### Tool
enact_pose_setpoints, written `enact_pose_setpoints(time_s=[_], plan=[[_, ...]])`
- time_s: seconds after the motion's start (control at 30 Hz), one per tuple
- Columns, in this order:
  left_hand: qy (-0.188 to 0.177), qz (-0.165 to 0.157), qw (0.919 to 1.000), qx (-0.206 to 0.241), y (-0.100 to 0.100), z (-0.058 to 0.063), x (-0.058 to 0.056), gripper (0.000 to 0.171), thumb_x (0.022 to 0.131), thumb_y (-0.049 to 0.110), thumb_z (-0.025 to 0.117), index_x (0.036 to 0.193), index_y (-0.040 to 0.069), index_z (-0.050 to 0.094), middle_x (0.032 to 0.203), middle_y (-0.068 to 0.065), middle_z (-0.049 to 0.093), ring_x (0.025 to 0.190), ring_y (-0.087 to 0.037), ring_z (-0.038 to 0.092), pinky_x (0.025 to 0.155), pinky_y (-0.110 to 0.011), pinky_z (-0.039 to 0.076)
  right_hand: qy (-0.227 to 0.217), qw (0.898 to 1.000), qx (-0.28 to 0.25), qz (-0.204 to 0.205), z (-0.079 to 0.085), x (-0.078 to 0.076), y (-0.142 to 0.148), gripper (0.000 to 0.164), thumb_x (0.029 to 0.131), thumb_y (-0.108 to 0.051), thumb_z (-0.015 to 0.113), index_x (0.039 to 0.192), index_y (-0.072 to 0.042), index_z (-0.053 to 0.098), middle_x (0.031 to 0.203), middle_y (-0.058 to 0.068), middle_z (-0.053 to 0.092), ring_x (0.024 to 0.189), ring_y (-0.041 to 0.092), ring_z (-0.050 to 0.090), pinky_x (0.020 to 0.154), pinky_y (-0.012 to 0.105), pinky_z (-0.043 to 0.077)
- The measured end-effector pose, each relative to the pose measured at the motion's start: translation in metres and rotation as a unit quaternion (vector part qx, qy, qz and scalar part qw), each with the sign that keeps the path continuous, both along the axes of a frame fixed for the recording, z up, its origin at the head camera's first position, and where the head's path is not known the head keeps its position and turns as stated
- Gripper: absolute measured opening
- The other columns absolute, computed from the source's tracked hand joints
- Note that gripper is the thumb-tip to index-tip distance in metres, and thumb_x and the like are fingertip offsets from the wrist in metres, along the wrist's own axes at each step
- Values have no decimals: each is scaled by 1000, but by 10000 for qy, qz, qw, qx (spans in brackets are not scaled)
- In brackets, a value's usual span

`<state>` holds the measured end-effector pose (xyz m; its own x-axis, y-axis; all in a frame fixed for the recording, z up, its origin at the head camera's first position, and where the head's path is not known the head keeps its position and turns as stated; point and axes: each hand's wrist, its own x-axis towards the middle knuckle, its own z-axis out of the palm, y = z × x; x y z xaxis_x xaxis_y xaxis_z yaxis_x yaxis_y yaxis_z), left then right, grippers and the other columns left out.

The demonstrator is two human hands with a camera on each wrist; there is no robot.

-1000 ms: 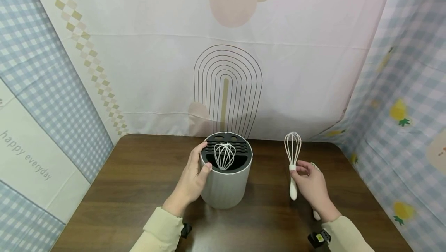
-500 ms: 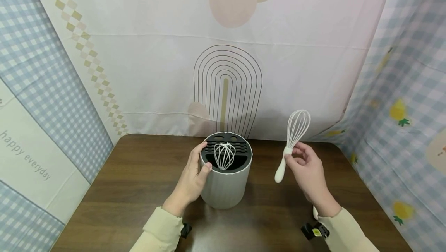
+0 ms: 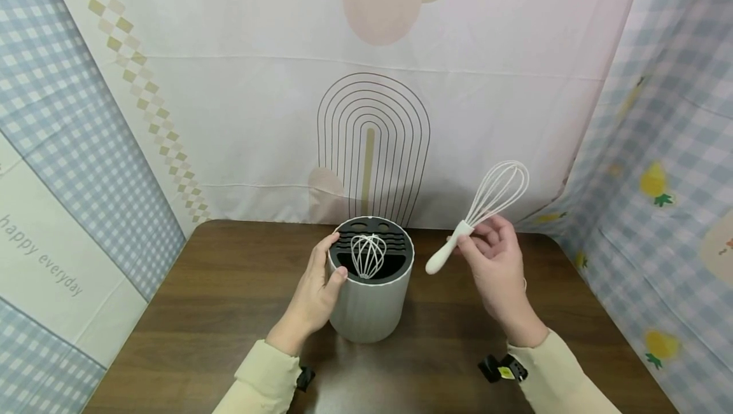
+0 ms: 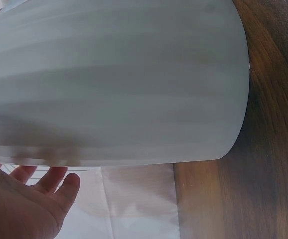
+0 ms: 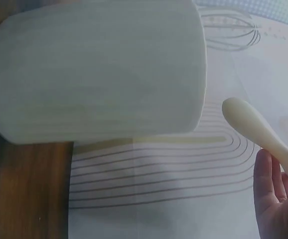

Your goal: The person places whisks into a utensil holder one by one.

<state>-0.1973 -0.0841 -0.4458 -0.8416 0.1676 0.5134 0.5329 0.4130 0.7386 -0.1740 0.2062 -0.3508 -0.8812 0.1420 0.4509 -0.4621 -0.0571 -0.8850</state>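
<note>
A light grey, round utensil holder with a black slotted top stands upright on the table. My left hand holds its left side at the rim, thumb in front and fingers farther back. Out of the holder's large front opening pokes the wire head of a white whisk; its handle is hidden inside. To the right, my right hand pinches a second white whisk where handle meets wires. That whisk is raised and tilted, wires up to the right, handle end pointing down-left toward the holder.
The brown wooden table reaches back to a white patterned cloth. Checked cloths hang at both sides. A sliver of a white thing shows beside the right wrist, mostly hidden by it.
My right hand has lifted the whisk and moved it left toward the holder, tipping its handle end leftward and its wires right. My left hand and the holder have stayed put.
</note>
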Motion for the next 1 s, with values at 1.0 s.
enact_pose_setpoints(time_s=[1.0], plan=[[39, -63, 10000, 31, 0, 0, 1, 60, 97, 41, 46, 151, 22, 26, 154, 1, 29, 137, -24, 32, 103, -54, 32, 444, 9907, 1123, 620, -4, 0, -77, 62, 86, 13, 61, 137, 1, 29, 111, 21, 56, 94, 27, 62, 76, 29, 54]])
